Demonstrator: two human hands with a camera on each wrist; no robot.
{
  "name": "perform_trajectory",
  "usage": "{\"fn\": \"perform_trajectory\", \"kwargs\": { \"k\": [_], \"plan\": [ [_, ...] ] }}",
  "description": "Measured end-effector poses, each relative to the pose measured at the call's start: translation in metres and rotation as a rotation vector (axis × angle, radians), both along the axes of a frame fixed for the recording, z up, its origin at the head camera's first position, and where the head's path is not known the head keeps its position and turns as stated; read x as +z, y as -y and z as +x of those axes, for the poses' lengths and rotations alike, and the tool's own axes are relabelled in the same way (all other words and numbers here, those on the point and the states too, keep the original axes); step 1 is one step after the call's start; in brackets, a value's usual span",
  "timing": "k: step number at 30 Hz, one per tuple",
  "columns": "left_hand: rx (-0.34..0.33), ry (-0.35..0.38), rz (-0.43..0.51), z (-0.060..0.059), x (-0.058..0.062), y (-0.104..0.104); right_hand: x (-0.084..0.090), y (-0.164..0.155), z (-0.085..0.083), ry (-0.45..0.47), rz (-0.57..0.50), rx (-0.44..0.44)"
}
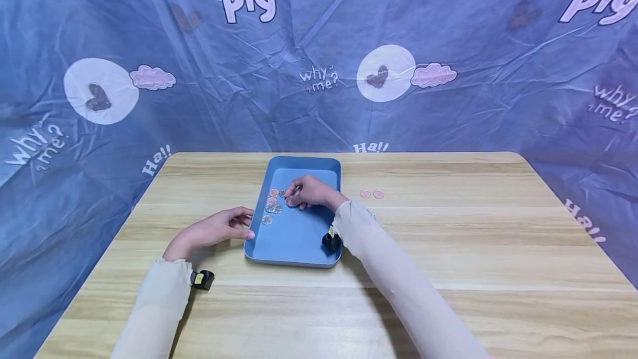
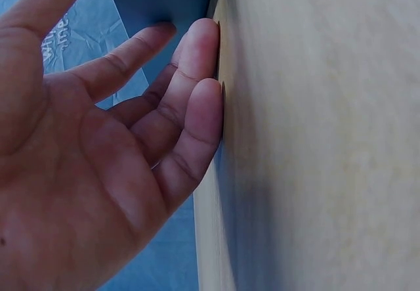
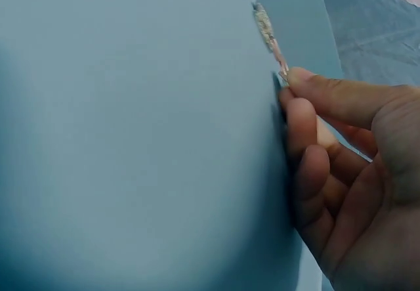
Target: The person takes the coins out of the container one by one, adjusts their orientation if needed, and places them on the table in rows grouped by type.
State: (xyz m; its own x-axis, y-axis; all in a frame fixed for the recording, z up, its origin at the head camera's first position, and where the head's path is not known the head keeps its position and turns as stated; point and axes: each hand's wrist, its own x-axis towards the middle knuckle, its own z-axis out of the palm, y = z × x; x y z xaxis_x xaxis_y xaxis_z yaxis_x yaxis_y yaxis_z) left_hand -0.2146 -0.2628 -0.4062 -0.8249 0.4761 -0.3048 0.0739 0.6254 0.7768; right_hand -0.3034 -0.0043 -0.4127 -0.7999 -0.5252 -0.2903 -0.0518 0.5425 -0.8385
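Observation:
A shallow blue tray (image 1: 304, 248) lies on the table, with several small coin-like discs (image 1: 267, 219), silver and pinkish, along its left side. My right hand (image 1: 311, 191) is inside the tray, thumb and fingertips pinching a small disc at the edge of this group. In the right wrist view the thumb meets the fingers beside a pinkish disc (image 3: 279, 56), the held piece mostly hidden. At the tray's left wall is my left hand (image 1: 219, 230), its thumb at the rim. The left wrist view has its loosely bent fingers (image 2: 200, 51) low against the table.
On the wooden table (image 1: 473, 237), two pink discs (image 1: 371, 194) lie right of the tray. A small bit of something shows beside the right sleeve (image 1: 394, 276). Blue printed cloth (image 1: 319, 115) hangs behind the table and at its sides.

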Motion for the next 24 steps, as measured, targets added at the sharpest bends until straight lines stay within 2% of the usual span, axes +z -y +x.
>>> {"fn": "perform_trajectory", "kwargs": {
  "k": [5,10,16,24],
  "plan": [
    [-0.001,-0.006,-0.001,0.000,0.001,0.000,0.005,-0.004,0.000,0.043,-0.018,-0.004],
    [-0.010,-0.005,0.006,0.000,0.001,0.000,0.013,-0.003,0.001,0.042,-0.005,0.027],
    [-0.013,-0.009,0.003,0.001,-0.001,-0.001,0.029,-0.004,0.006,0.016,-0.017,0.062],
    [-0.023,-0.014,-0.003,0.001,0.003,-0.002,0.041,-0.021,0.011,-0.042,-0.054,0.025]
  ]
}}
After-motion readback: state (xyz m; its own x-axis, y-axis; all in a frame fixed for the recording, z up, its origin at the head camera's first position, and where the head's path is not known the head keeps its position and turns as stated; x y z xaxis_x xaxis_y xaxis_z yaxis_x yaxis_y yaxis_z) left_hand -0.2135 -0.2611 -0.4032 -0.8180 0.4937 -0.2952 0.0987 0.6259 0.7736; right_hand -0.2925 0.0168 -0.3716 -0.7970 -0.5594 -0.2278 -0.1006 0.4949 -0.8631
